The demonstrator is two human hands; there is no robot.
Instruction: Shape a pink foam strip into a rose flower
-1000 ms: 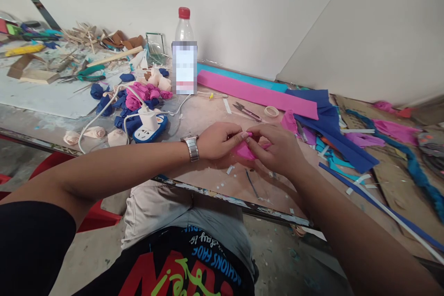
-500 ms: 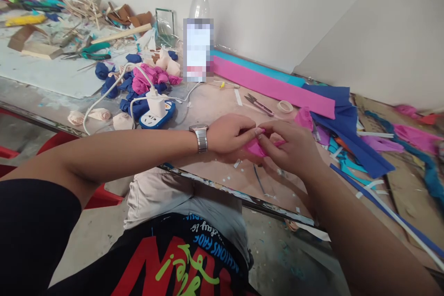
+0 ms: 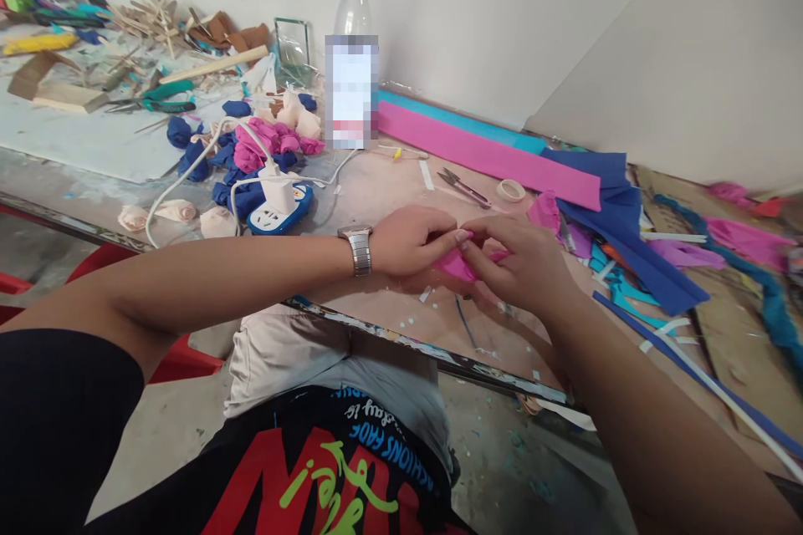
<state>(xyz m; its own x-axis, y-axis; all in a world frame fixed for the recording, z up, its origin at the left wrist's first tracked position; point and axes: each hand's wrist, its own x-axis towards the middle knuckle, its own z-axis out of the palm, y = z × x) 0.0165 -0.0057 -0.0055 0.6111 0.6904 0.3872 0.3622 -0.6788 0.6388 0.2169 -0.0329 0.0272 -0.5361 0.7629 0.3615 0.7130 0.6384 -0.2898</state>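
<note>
A small piece of pink paper (image 3: pixel 459 266) is pinched between my two hands above the table's front part. My left hand (image 3: pixel 419 242), below a metal watch (image 3: pixel 360 251), holds its upper edge between thumb and curled fingers. My right hand (image 3: pixel 518 259) grips the same paper from the right, its fingertips touching those of my left hand. Part of the paper is hidden behind the fingers. Beyond the hands lie small snips (image 3: pixel 462 187) and a roll of tape (image 3: pixel 510 191).
A bottle (image 3: pixel 356 12) stands behind a phone (image 3: pixel 351 92). Left of them are a power strip (image 3: pixel 271 219) with a white cable, rolled paper flowers (image 3: pixel 254 146) and green-handled pliers (image 3: pixel 169 96). Pink strips (image 3: pixel 489 155) and blue paper (image 3: pixel 652 259) lie at the right.
The whole view has shifted slightly, so the table items appear a little further left. Both hands keep their pinch on the pink paper, with hardly any change in the fingers.
</note>
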